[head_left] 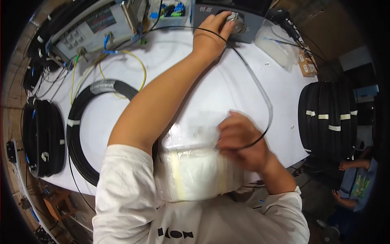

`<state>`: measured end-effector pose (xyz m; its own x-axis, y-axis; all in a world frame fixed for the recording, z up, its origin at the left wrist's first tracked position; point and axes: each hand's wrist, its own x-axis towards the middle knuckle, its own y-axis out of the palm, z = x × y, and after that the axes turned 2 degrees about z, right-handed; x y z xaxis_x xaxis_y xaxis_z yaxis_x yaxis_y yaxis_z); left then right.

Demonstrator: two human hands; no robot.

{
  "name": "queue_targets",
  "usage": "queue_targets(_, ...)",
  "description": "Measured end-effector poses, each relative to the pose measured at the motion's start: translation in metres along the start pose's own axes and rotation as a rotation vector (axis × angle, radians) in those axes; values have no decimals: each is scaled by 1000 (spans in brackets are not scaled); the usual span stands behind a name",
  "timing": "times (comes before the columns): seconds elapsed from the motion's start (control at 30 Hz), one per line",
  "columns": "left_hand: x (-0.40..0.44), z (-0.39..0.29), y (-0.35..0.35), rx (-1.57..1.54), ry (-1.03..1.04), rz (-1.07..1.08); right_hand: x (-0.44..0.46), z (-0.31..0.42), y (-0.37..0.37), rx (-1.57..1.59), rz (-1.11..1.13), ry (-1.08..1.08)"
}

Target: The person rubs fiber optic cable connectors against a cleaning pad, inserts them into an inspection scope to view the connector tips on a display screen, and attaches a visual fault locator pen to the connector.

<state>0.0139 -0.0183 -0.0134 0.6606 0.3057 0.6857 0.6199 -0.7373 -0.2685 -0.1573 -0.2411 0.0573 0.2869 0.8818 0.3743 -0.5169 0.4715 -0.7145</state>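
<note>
My left hand (209,38) reaches to the back of the table, its thumb and fingers closed around a round metal fitting (236,24) on the front of a dark grey box (252,34). A thin black cable (260,91) crosses over that hand and loops down on the right to my right hand (241,140). Motion blurs my right hand, but its fingers are curled with the cable running into them. Just beside it, close to my body, lies a roll of clear plastic film (199,173) with pale yellow strips.
A coil of black cable (75,134) lies at left, with more stacked coils (44,138) beyond. Another stack (327,120) stands at right. Behind are a test instrument (93,30) with yellow leads and a bin of connectors (170,10). Another person's hands (345,164) show far right.
</note>
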Motion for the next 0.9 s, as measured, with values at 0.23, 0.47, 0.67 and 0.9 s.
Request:
queue_targets(0.23,5,0,-7,-210,-66,-11,30,-64,-69,-197,-417,148)
queue_targets(0.47,29,-13,-11,-244,-404,5,34,-134,-59,14,-409,334)
queue_targets(0.67,34,-21,-13,-187,-449,6,41,-142,-48,151,-437,376)
queue_targets(0.9,42,-19,-13,-117,-426,3,60,-159,-43,147,-607,341)
